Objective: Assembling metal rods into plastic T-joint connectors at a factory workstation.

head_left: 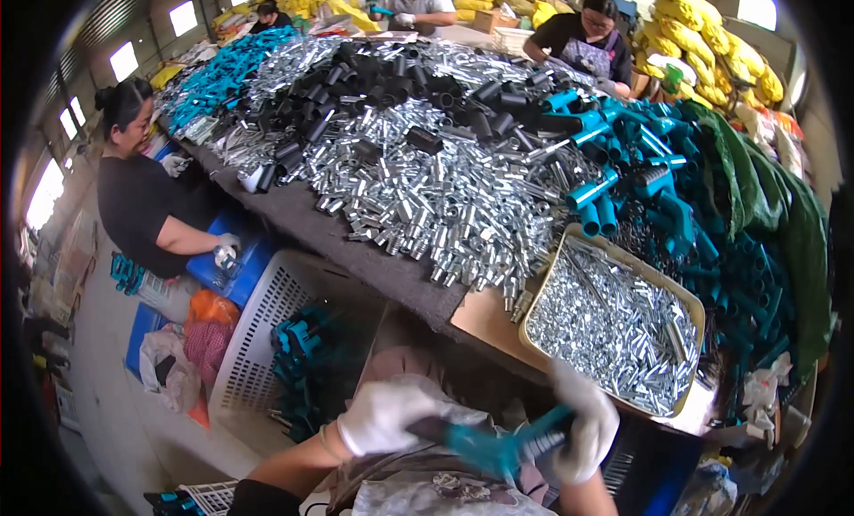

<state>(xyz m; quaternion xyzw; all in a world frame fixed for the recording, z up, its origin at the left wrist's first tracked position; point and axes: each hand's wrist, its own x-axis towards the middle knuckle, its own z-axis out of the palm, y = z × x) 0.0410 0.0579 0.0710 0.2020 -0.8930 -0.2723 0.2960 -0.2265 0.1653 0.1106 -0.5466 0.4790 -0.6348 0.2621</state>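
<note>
Both of my hands wear white gloves and hold a teal, branching tool body [489,451] in front of my apron. Closed round a dark, tube-like end on its left is my left hand [387,418]. My right hand [587,424] grips its right part, where a teal arm and a dark ribbed piece show. Motion blurs the tool and both hands, so its exact kind cannot be made out. Just beyond my right hand, a cream tray [531,325] holds small metal pins and fittings. Loose silvery metal fittings [427,191] lie heaped on the table.
Left of me stands a white slotted basket [253,338] with teal parts [298,347] inside. Black sleeves [374,84] and teal housings [658,205] cover more of the table [391,285]. A co-worker [142,178] handles parts over a blue bin [253,267]; others work across the table.
</note>
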